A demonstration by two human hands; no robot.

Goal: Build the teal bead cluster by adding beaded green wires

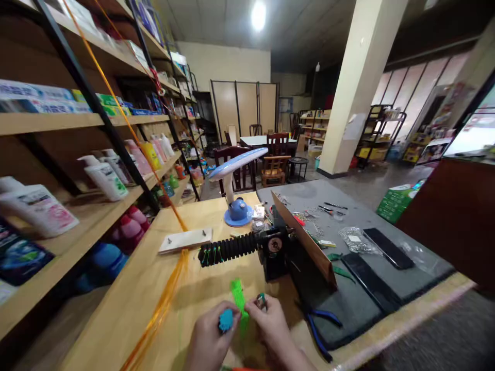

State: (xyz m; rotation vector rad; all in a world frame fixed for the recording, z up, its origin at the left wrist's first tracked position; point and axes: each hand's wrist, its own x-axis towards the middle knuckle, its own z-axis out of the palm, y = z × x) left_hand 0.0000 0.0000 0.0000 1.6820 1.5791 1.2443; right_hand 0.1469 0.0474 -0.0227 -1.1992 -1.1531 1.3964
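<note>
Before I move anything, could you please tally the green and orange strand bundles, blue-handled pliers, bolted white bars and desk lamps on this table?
Green strand bundle: 1
Orange strand bundle: 1
Blue-handled pliers: 1
Bolted white bar: 1
Desk lamp: 1
Total: 5

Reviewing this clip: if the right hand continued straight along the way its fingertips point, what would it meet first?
Most likely the bright green bundle of thin strands, right by the fingertips of the right hand; whether they already touch is unclear.
</note>
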